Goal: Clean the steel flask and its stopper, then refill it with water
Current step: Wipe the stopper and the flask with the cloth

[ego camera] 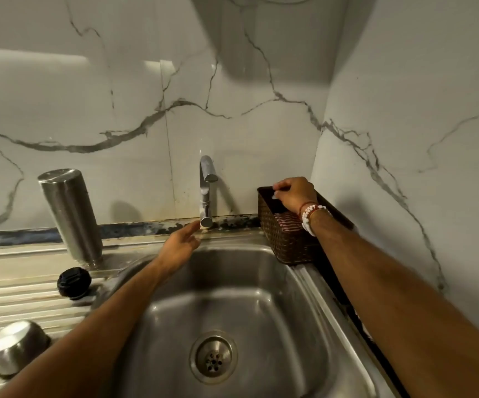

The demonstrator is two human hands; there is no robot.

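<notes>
My steel flask [70, 215] stands mouth-down on the draining board [17, 300] at the far left of the sink [327, 297], leaning a little against nothing I can see, apart from both my hands. Its black stopper [74, 282] lies just near of it on the ribbed steel, close to the sink's rim and not touching the flask. From how they sit, upended and set aside, I judge the washing of both is probably done, though I cannot see inside the flask to be sure. The refill is plainly still to come: the flask is not under the tap [206, 191], no water is running, and the stopper is off.

My left hand [179, 245] reaches over the basin toward the base of the tap, fingers loosely spread and holding nothing, the fingertips just beside the tap's foot. My right hand [294, 195] is over the brown woven basket [287, 242] on the far right of the bench, fingers curled together, pinching something small and pale that I cannot make out; a striped red and white thing [288, 221] lies in the basket below it.

At the near left an upturned steel bowl [17, 349] rests on the draining board, well apart from the flask. The basin is empty down to the drain [213, 358]
</notes>
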